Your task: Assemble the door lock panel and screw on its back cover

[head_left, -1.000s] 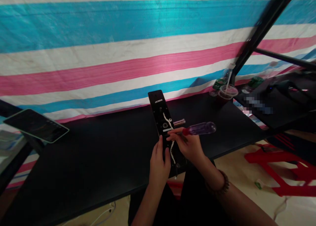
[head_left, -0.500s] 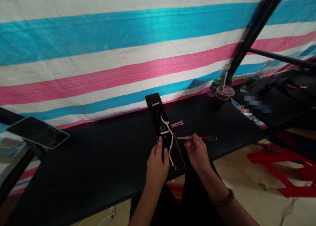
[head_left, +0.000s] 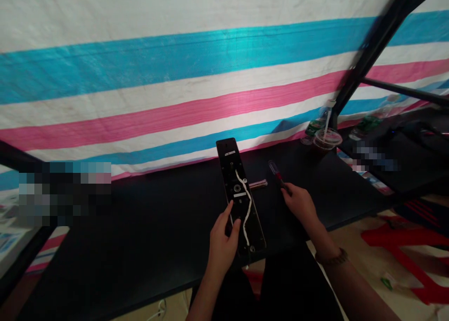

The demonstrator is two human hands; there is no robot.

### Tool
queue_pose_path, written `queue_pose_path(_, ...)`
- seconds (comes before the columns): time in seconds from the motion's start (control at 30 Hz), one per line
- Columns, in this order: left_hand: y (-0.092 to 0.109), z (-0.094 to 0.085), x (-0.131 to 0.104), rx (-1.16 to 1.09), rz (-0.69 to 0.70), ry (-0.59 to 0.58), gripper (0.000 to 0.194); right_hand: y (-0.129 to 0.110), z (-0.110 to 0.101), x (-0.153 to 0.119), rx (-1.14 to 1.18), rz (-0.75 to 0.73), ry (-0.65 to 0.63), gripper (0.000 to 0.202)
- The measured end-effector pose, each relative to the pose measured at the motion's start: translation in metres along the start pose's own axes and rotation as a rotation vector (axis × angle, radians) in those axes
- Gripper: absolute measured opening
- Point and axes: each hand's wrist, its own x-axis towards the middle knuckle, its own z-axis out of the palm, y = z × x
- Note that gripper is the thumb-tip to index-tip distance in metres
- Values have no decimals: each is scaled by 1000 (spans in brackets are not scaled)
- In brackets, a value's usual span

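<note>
A long black lock panel lies lengthwise on the black table, with a white cable running down its face. My left hand rests on its near end, thumb and fingers on the panel. My right hand is to the right of the panel, its fingers at the shaft end of a screwdriver with a red and clear handle that lies on the table pointing away from me. A small metal part lies between the panel and the screwdriver.
A striped blue, pink and white tarp hangs behind the table. A plastic cup with a straw and bottles stand at the back right by a black frame post. Red plastic stools are on the floor at the right.
My right hand carried the screwdriver away from the panel and lowered it to the table on the right. My left hand stayed on the panel.
</note>
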Motion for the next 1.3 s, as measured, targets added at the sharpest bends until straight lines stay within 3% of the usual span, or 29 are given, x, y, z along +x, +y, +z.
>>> queue_pose_path(0.17, -2, -1, 0, -63, -26, 9, 54, -3, 1, 5, -28, -31, 39, 29)
queue_pose_path(0.27, -1, 0, -1, -111, -53, 27, 56, -5, -3, 7, 101, -83, 164, 31)
queue_pose_path(0.37, 1, 1, -2, -144, -96, 11, 60, -23, 0, 15, 303, -136, 284, 31)
queue_pose_path(0.43, 2, 1, -2, -168, -131, 8, 61, -45, 10, 24, 523, -148, 238, 34)
queue_pose_path(0.53, 4, 0, -2, -198, -157, 19, 55, -86, 32, 41, 893, -78, 48, 50)
queue_pose_path(0.67, 6, -2, -2, -228, -176, 23, 49, -119, 53, 54, 1066, -73, -83, 64)
queue_pose_path(0.9, 12, -2, -2, -208, -176, -2, 42, -111, 61, 39, 1174, -147, -170, 74)
queue_pose_path(1.17, 15, 3, -6, -214, -170, -12, 43, -108, 64, 38, 1134, -206, -185, 78)
queue_pose_path(1.23, 11, 3, -6, -216, -152, 40, 41, -108, 64, 37, 1137, -203, -186, 77)
queue_pose_path(1.3, 2, -9, 1, -206, -140, 161, 40, -107, 64, 37, 1134, -203, -182, 76)
